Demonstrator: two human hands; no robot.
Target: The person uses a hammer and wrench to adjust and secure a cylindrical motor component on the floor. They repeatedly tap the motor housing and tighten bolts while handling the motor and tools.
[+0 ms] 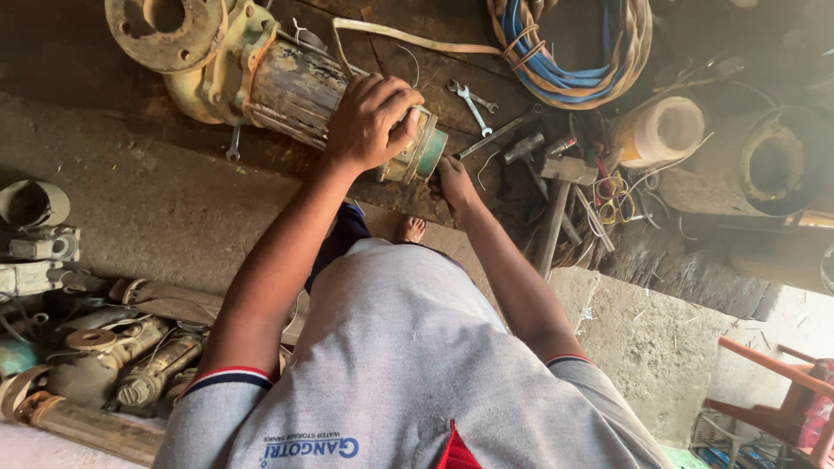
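- The old pump motor (287,82) lies on its side on the dark wooden board (417,35), and it looks whole, not yet taken apart.
- The left hand (369,122) is closed over its green end, gripping it.
- The right hand (453,181) touches that end from below; I cannot tell if it holds anything.
- Spanners (472,102) and a hammer (556,204) lie just beside it, not in use.
- The rusty flange (165,30) is cut off at the top.

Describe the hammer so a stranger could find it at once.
Start at the big rusty pump under the left hand. Right of its green end, past the right hand, lies a tool heap. The hammer alone has a long thick handle and blocky head.
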